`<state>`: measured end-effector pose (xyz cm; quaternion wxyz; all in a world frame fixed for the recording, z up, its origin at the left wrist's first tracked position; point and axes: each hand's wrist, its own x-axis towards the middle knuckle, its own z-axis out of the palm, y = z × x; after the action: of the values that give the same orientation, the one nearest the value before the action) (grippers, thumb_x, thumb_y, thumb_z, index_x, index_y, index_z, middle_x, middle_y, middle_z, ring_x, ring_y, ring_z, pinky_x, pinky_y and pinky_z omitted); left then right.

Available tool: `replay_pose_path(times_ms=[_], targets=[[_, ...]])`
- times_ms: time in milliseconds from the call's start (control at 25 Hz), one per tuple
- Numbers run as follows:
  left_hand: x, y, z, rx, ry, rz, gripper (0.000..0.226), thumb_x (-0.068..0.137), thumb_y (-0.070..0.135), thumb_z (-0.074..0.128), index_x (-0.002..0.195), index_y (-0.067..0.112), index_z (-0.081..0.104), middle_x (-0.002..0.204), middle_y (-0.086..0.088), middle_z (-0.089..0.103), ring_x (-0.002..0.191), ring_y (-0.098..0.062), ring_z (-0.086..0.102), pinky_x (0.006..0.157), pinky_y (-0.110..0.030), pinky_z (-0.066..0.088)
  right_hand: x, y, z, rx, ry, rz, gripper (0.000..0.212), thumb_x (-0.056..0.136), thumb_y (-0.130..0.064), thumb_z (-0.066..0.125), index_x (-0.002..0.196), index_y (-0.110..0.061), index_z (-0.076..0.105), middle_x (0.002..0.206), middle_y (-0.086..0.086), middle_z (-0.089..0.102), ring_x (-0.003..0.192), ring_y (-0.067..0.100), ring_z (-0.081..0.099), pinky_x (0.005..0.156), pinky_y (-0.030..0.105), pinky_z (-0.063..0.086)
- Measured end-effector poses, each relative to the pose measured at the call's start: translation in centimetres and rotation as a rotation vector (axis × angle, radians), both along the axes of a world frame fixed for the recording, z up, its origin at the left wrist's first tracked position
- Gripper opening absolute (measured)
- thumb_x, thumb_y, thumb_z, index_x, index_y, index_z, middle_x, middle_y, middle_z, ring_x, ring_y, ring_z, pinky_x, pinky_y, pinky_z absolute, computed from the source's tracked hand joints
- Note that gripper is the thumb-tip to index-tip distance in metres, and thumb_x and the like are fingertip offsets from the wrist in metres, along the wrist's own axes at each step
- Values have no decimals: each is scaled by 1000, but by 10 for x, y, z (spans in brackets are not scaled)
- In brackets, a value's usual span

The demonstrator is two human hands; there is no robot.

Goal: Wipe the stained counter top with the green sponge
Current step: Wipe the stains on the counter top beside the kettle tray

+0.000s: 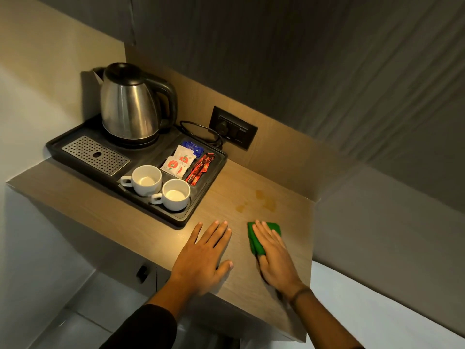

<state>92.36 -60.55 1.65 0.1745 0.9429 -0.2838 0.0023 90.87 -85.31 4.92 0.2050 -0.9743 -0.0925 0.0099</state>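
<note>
A wooden counter top (156, 230) carries several yellowish stain patches (266, 201) near its right back part. The green sponge (254, 241) lies flat on the counter just in front of the stains. My right hand (275, 258) presses flat on top of the sponge, fingers pointing toward the stains, covering most of it. My left hand (203, 255) rests flat on the bare counter to the left of the sponge, fingers spread, holding nothing.
A black tray (176, 217) at the back left holds a steel kettle (130, 107), two white cups (147, 180), a metal drip grate (95, 154) and sachets (181, 162). A black wall socket (234, 128) with the kettle cord sits behind. The counter's right edge (312, 248) is close to my right hand.
</note>
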Motion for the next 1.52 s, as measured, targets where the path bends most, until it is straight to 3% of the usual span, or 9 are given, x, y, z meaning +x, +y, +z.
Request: replay_pose_path(times_ms=[80,240,480,720,920,1040,1160,1400,1520], targets=[[0,0,-1,12,10,-2,78,104,65,26,165,21,7,176,-3,6,159,-20,-5,128,-58,7,-17,-36,-1,29,-29,-49,78,87,-6,43,158,-31,22,167,-6,22,154,9,13,126,44,12],[2,1,-1,4,12,-16,78,104,66,25,165,21,7,176,-2,4,159,-20,-6,128,-56,1,75,-32,21,26,-26,-345,67,92,5,47,155,-9,30,164,8,27,154,25,19,126,46,14],[2,1,-4,-6,5,-6,77,105,66,27,165,21,9,175,-3,7,159,-21,-3,128,-57,5,26,-37,6,18,-28,-125,73,91,0,49,157,-20,24,165,-1,23,154,18,17,127,46,13],[1,0,1,7,1,2,77,105,65,29,165,21,10,176,-3,6,159,-21,-4,127,-53,-2,119,-36,25,-11,-2,-446,65,93,4,47,155,-6,29,164,14,27,153,28,20,126,45,15],[0,1,3,-7,17,2,77,105,65,30,165,21,10,176,-2,6,159,-21,-4,128,-57,4,76,-7,8,-3,-33,-74,75,88,2,49,157,-16,26,166,4,24,154,19,15,127,41,10],[1,0,5,14,38,-3,77,105,66,26,165,23,4,176,-1,1,159,-19,-9,128,-56,0,53,-45,7,14,-48,-134,75,89,3,51,157,-19,26,165,2,27,154,21,20,127,44,13],[0,0,6,27,39,-8,78,105,65,26,165,23,2,176,0,-2,159,-18,-11,128,-54,-5,114,-19,21,-13,-33,-366,67,93,4,48,155,-9,28,164,11,29,154,27,19,125,46,17],[0,-1,5,22,34,3,77,105,64,29,165,23,5,176,-1,1,159,-18,-9,127,-53,-6,73,8,10,19,2,127,80,88,8,51,157,-21,25,167,2,23,155,13,10,127,42,8],[0,-1,6,19,39,10,77,105,64,28,165,23,3,176,-1,-1,159,-18,-11,126,-51,-10,56,-38,7,24,-12,99,81,86,6,50,157,-24,26,166,1,24,155,16,14,126,44,11]])
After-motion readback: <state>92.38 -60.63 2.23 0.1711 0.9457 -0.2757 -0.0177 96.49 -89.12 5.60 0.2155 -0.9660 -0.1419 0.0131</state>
